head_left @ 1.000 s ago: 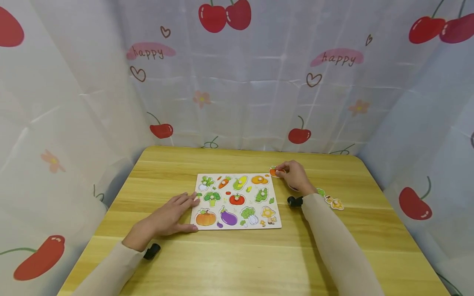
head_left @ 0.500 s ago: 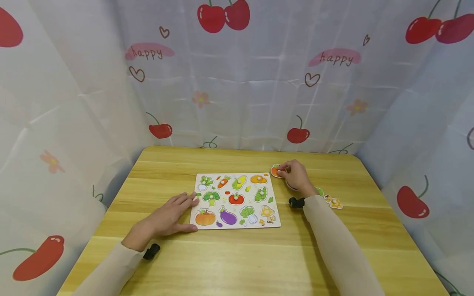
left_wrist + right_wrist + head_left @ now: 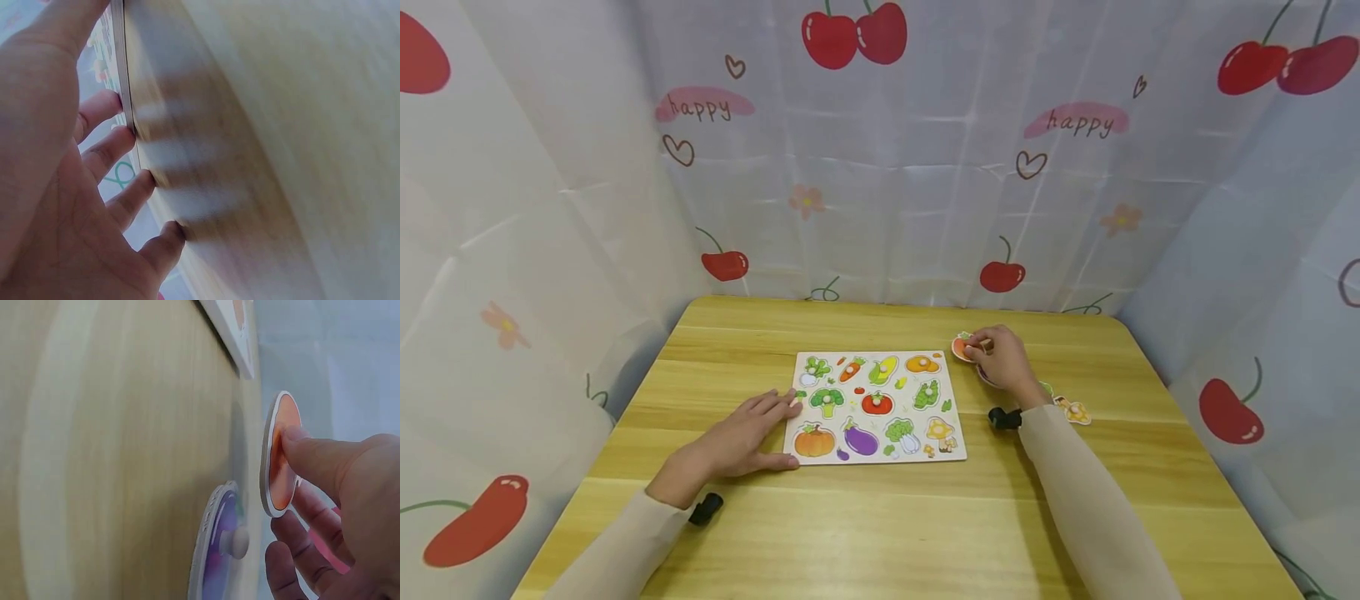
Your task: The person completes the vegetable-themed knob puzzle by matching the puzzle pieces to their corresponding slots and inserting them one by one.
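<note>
In the head view, my left hand [image 3: 737,440] lies at the left edge of a white vegetable puzzle board [image 3: 910,375]. Its fingertips touch the board's edge, fingers spread, as the left wrist view also shows. My right hand [image 3: 1003,364] is beyond the board's far right corner. Its thumb and fingers pinch an orange pumpkin-like puzzle piece [image 3: 284,456], held just above the table in the right wrist view. Beneath the right hand, a purple eggplant piece [image 3: 219,537] with a pale round knob lies on the table, partly hidden in the head view.
More loose pieces lie beside my right wrist, including a yellow mushroom piece [image 3: 1077,413] and a mostly covered green piece [image 3: 1047,389]. Several pieces with knobs, such as the tomato [image 3: 876,404], sit in the board. A printed curtain [image 3: 880,233] stands behind the wooden table [image 3: 880,525].
My right hand and the orange piece have shifted slightly to the right, away from the board's corner. The left hand stays on the board's left edge.
</note>
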A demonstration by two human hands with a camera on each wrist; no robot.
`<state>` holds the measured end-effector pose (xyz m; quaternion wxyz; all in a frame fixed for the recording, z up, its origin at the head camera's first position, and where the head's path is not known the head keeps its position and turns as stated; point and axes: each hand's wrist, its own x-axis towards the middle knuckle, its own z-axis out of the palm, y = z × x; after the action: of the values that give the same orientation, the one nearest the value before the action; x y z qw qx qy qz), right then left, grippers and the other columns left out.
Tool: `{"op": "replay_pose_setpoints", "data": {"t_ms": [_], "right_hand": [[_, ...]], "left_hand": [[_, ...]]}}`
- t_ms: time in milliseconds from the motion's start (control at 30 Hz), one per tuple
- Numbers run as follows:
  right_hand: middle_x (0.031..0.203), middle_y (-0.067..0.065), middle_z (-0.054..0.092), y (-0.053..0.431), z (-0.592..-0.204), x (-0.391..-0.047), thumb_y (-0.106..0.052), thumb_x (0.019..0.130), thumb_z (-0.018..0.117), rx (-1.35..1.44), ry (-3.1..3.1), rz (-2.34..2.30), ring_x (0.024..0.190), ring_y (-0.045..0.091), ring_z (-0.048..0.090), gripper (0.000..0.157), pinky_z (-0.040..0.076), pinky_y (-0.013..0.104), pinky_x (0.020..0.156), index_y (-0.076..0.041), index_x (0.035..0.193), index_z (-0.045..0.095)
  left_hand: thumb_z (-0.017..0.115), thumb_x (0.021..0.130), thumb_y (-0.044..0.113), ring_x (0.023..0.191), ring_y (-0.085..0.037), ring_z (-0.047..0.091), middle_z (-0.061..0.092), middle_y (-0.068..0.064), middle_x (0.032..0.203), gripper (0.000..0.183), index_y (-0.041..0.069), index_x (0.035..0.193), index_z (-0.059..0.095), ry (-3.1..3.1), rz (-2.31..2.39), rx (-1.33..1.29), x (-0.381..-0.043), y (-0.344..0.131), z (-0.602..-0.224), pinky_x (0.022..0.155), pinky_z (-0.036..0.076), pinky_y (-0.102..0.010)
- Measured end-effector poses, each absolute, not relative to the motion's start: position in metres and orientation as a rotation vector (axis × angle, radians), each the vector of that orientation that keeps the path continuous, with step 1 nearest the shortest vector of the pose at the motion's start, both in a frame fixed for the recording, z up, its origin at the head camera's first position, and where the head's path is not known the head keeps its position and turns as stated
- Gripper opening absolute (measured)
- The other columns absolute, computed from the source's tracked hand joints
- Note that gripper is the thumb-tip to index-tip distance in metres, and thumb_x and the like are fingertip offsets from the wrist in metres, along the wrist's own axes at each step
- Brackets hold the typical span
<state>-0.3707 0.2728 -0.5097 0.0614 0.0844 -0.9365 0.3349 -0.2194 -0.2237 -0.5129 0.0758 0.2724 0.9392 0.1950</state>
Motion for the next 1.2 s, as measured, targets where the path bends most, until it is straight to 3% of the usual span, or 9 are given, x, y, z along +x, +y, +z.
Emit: {"op": "replay_pose_setpoints", "data": {"t_ms": [367, 1200], "right_hand": [[0.137, 0.024, 0.074, 0.256, -0.497, -0.345, -0.019, 0.113, 0.081, 0.338, -2.789, 0.998, 0.117, 0.043, 0.075, 0.017, 0.063, 0.06, 0.105, -0.004, 0.12, 0.083], [0.12, 0.015, 0.078, 0.181, -0.484, -0.292, -0.021, 0.105, 0.09, 0.525, -2.742, 0.962, 0.108, 0.034, 0.076, 0.012, 0.066, 0.049, 0.094, -0.011, 0.108, 0.084]], "left_hand": [[0.086, 0.103, 0.059, 0.171, -0.059, 0.037, 0.039, -0.022, 0.189, 0.095, 0.005, 0.174, 0.052, 2.815, 0.583, 0.826, -0.22, -0.224, -0.511, 0.134, 0.041, -0.078], [0.086, 0.103, 0.06, 0.171, -0.059, 0.038, 0.039, -0.023, 0.188, 0.097, 0.005, 0.175, 0.051, 2.81, 0.584, 0.81, -0.218, -0.223, -0.512, 0.134, 0.041, -0.077]]}}
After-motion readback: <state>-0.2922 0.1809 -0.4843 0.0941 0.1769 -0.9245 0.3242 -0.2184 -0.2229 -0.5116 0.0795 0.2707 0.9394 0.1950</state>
